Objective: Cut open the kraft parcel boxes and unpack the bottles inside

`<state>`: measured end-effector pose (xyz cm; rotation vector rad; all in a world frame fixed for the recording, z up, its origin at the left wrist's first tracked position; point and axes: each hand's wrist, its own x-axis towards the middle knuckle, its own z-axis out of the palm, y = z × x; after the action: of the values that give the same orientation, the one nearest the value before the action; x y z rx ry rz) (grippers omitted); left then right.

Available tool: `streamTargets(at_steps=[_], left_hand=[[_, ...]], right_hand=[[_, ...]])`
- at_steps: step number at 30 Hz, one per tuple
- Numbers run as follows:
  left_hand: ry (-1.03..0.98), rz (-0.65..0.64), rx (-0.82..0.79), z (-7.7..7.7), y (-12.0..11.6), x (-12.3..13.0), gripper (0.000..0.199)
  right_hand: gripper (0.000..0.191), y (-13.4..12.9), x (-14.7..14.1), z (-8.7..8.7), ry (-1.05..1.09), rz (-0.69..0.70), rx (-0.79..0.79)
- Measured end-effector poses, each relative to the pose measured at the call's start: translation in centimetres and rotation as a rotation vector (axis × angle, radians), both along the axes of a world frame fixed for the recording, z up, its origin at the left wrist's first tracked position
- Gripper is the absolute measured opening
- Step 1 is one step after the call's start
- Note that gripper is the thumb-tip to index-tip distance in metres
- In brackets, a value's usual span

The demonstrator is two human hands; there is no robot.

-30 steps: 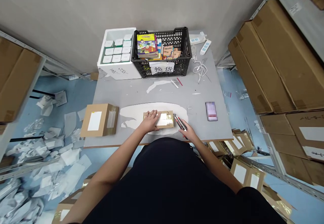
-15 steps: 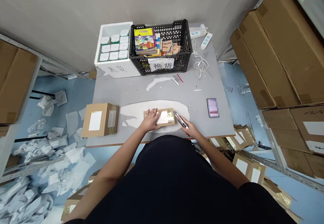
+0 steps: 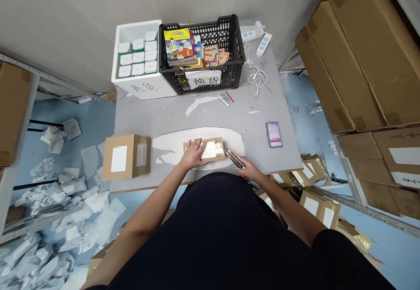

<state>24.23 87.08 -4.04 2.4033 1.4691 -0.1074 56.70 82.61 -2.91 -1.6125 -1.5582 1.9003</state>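
A small, flat cardboard box [image 3: 212, 149] with a white label and shiny tape lies near the table's front edge, on a pale worn patch [image 3: 170, 141]. My left hand [image 3: 193, 155] grips its left part, fingers spread over the top and thumb on the near side. In my right hand [image 3: 248, 169] is a utility knife [image 3: 235, 159], fingers wrapped round its handle. Its tip points at the box's right end; whether it touches cannot be made out. To the left stands a larger cardboard box [image 3: 123, 156] with a white label.
At the back of the table [image 3: 210, 115] stand a white foam box [image 3: 141, 89] of small cartons and a black crate [image 3: 234, 78] of books. Power strips [image 3: 263, 45], a white cable [image 3: 258, 78] and a phone [image 3: 274, 134] lie right. Paper scraps [image 3: 88, 211] litter the floor.
The view has shifted slightly. The knife in my right hand has turned a little, its handle now lower and further right. My left hand keeps its grip on the small box.
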Motion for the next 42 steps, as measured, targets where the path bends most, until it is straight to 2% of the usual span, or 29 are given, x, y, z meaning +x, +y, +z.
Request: streamTargets(at_steps=[8, 13, 20, 24, 27, 30, 35, 42], left_hand=[[0.008, -0.018, -0.003, 0.3, -0.1, 0.0, 0.103], [0.021, -0.004, -0.023, 0.5, -0.1, 0.2, 0.102], [0.017, -0.013, -0.007, 0.4, -0.2, 0.1, 0.105], [0.014, -0.028, -0.005, 0.4, -0.3, -0.1, 0.104], [0.012, -0.035, 0.003, 0.4, -0.3, -0.2, 0.104], [0.009, -0.039, 0.008, 0.4, -0.4, -0.2, 0.104], [-0.005, -0.037, 0.011, 0.3, -0.4, -0.3, 0.104], [-0.017, -0.039, 0.014, -0.1, -0.2, -0.4, 0.106]], right_hand=[[0.080, -0.5, 0.5, 0.4, 0.032, 0.014, -0.012], [0.081, -1.3, 0.8, -0.1, 0.035, 0.007, -0.046], [0.072, -3.0, 0.7, -1.6, 0.124, 0.035, 0.154], [0.074, -3.5, 1.7, -0.9, 0.053, -0.008, 0.048], [0.075, -3.0, 2.4, -0.2, -0.021, -0.079, 0.002], [0.074, -1.8, 2.0, -0.2, -0.054, -0.123, 0.055], [0.074, 0.3, -0.2, -1.2, -0.020, -0.148, 0.111], [0.076, 0.6, -1.6, -2.2, 0.017, -0.156, 0.069]])
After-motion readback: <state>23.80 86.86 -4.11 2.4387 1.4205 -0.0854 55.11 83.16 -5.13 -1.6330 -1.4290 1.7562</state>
